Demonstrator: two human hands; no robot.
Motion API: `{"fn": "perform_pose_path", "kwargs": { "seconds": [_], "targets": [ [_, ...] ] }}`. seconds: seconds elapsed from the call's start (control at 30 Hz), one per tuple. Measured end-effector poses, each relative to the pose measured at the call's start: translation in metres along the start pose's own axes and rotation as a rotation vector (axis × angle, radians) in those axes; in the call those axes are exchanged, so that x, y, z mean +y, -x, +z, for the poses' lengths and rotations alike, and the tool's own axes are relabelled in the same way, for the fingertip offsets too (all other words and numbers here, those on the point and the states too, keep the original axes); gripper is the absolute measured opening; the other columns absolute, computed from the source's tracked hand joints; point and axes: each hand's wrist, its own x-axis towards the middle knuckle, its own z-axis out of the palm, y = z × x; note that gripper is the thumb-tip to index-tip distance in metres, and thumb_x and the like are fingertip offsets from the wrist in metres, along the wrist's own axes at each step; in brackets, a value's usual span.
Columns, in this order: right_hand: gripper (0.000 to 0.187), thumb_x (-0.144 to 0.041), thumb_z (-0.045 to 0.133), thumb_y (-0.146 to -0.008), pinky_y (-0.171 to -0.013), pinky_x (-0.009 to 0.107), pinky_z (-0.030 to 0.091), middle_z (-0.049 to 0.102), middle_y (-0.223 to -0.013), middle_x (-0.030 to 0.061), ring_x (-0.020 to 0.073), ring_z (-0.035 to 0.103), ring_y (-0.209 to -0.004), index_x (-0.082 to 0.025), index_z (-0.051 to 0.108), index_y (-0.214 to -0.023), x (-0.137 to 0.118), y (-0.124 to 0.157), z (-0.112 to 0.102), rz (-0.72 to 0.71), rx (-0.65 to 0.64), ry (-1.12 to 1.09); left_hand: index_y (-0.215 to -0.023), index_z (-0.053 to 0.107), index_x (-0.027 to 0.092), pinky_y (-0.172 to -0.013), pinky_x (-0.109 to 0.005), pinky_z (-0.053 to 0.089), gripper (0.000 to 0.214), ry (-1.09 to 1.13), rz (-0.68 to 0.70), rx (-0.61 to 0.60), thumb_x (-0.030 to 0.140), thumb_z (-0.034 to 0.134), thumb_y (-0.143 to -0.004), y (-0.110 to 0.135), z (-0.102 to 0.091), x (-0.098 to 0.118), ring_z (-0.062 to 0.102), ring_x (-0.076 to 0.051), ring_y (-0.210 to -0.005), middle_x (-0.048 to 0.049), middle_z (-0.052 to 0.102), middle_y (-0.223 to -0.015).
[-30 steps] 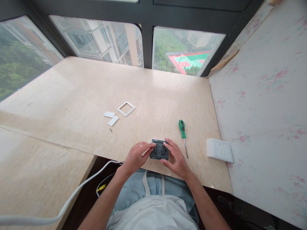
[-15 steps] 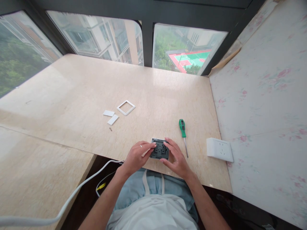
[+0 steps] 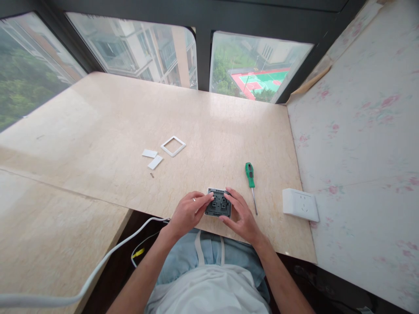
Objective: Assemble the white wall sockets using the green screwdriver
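Observation:
A dark grey switch module (image 3: 218,203) lies on the beige marble counter (image 3: 203,131) near its front edge. My left hand (image 3: 189,212) pinches the module's left side, with a ring on one finger. My right hand (image 3: 240,216) grips its right side, forefinger on top. A green-handled screwdriver (image 3: 250,183) lies just right of my right hand, tip toward me.
A white square frame (image 3: 173,146), two small white plates (image 3: 152,158) and a tiny screw (image 3: 151,175) lie to the upper left. A white wall socket (image 3: 300,204) sticks out of the floral wall at right. A white cable (image 3: 98,270) hangs below the counter edge.
Both hands stay on the switch module, with only slight finger shifts. The view has drifted a little.

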Motion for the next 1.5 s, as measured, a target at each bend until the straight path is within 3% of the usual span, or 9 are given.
{"fn": "perform_pose_path", "kwargs": {
  "seconds": [0.3, 0.43, 0.53, 0.83, 0.97, 1.1, 1.23, 1.33, 1.5],
  "targets": [
    [0.062, -0.036, 0.067, -0.087, -0.113, 0.053, 0.038, 0.043, -0.151, 0.0118, 0.0287, 0.039, -0.141, -0.028, 0.043, -0.143, -0.001, 0.000, 0.000, 0.004, 0.002, -0.001, -0.125, 0.060, 0.021, -0.086, -0.036, 0.057, 0.032, 0.015, -0.051, 0.052, 0.014, 0.055, -0.094, 0.003, -0.001, 0.001, 0.066, -0.020, -0.100, -0.0108, 0.071, -0.109],
    [0.062, -0.035, 0.067, -0.087, -0.113, 0.053, 0.038, 0.043, -0.151, 0.0121, 0.0288, 0.040, -0.140, -0.028, 0.043, -0.143, -0.002, 0.000, 0.000, -0.001, 0.004, 0.001, -0.111, 0.068, 0.021, -0.089, -0.038, 0.057, 0.022, 0.005, -0.022, 0.087, 0.016, 0.059, -0.091, 0.004, 0.000, 0.002, 0.065, -0.021, -0.108, -0.0125, 0.067, -0.119],
    [0.062, -0.036, 0.066, -0.087, -0.113, 0.053, 0.039, 0.043, -0.151, 0.0124, 0.0293, 0.040, -0.140, -0.028, 0.043, -0.144, -0.002, 0.000, 0.000, 0.003, 0.004, 0.000, -0.100, 0.071, 0.022, -0.088, -0.040, 0.058, 0.015, -0.045, 0.001, 0.069, 0.018, 0.061, -0.089, 0.005, 0.000, 0.002, 0.065, -0.023, -0.108, -0.0120, 0.067, -0.118],
    [0.062, -0.035, 0.067, -0.087, -0.113, 0.053, 0.038, 0.043, -0.151, 0.0124, 0.0290, 0.040, -0.140, -0.028, 0.043, -0.143, -0.001, 0.000, 0.000, 0.003, 0.006, -0.001, -0.099, 0.070, 0.022, -0.086, -0.041, 0.058, 0.015, -0.102, 0.021, 0.042, 0.016, 0.060, -0.090, 0.003, -0.001, 0.002, 0.065, -0.023, -0.103, -0.0110, 0.069, -0.113],
    [0.062, -0.035, 0.067, -0.087, -0.113, 0.053, 0.038, 0.042, -0.151, 0.0123, 0.0286, 0.039, -0.141, -0.028, 0.043, -0.143, -0.001, 0.000, 0.000, -0.005, 0.007, -0.008, -0.108, 0.067, 0.021, -0.088, -0.039, 0.057, 0.019, 0.004, -0.032, 0.047, 0.017, 0.059, -0.091, 0.008, 0.002, 0.001, 0.064, -0.022, -0.107, -0.0120, 0.065, -0.120],
    [0.062, -0.035, 0.067, -0.087, -0.114, 0.052, 0.038, 0.042, -0.151, 0.0122, 0.0283, 0.039, -0.141, -0.028, 0.042, -0.143, -0.002, -0.001, 0.000, -0.008, 0.005, -0.011, -0.133, 0.052, 0.022, -0.100, -0.044, 0.052, 0.043, 0.153, -0.146, 0.065, 0.024, 0.062, -0.091, 0.011, 0.004, -0.001, 0.055, -0.025, -0.125, -0.0154, 0.053, -0.137],
    [0.062, -0.035, 0.067, -0.087, -0.113, 0.052, 0.038, 0.043, -0.150, 0.0125, 0.0284, 0.040, -0.140, -0.028, 0.042, -0.143, -0.002, -0.001, 0.000, -0.009, 0.013, -0.004, -0.144, 0.041, 0.022, -0.109, -0.051, 0.042, 0.063, 0.201, -0.142, -0.025, 0.032, 0.068, -0.088, 0.010, 0.005, -0.005, 0.043, -0.029, -0.136, -0.0168, 0.045, -0.146],
    [0.062, -0.035, 0.067, -0.087, -0.113, 0.052, 0.038, 0.043, -0.151, 0.0126, 0.0283, 0.039, -0.141, -0.028, 0.042, -0.143, -0.001, 0.000, 0.001, -0.010, 0.014, -0.009, -0.137, 0.051, 0.023, -0.107, -0.048, 0.045, 0.048, 0.235, -0.109, -0.041, 0.029, 0.063, -0.091, 0.010, 0.010, -0.010, 0.046, -0.027, -0.134, -0.0157, 0.046, -0.145],
    [0.063, -0.036, 0.068, -0.086, -0.113, 0.052, 0.038, 0.044, -0.150, 0.0125, 0.0289, 0.041, -0.140, -0.028, 0.043, -0.144, 0.000, 0.000, 0.001, -0.010, 0.024, -0.023, -0.115, 0.067, 0.022, -0.098, -0.043, 0.053, 0.023, 0.240, -0.067, 0.037, 0.023, 0.058, -0.094, 0.015, 0.017, -0.016, 0.054, -0.026, -0.126, -0.0143, 0.054, -0.139]
  ]
}}
